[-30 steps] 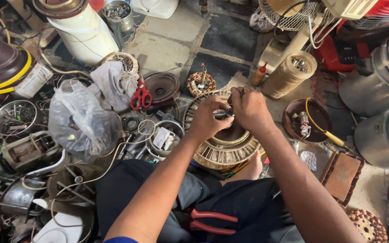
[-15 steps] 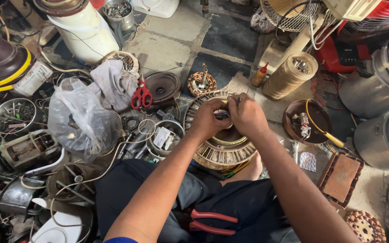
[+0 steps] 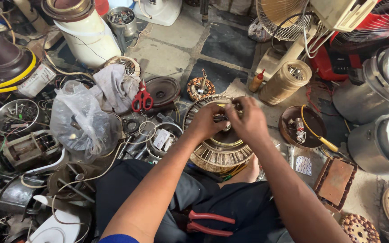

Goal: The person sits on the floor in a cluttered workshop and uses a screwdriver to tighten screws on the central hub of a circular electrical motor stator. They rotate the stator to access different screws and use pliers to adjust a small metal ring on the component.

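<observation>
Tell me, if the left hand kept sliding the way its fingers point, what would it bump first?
Almost at once the right hand, since the left hand points across the round motor toward it. Their fingers seem to meet already, though depth is unclear.

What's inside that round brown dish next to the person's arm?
Inside the brown dish lie a few small metal parts. A yellow-handled tool rests across its rim. The dish's bottom under the parts is covered, and the parts are too small to identify.

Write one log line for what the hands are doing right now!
left hand: on round motor stator | right hand: same, pinching small part | red pliers: on lap
</observation>
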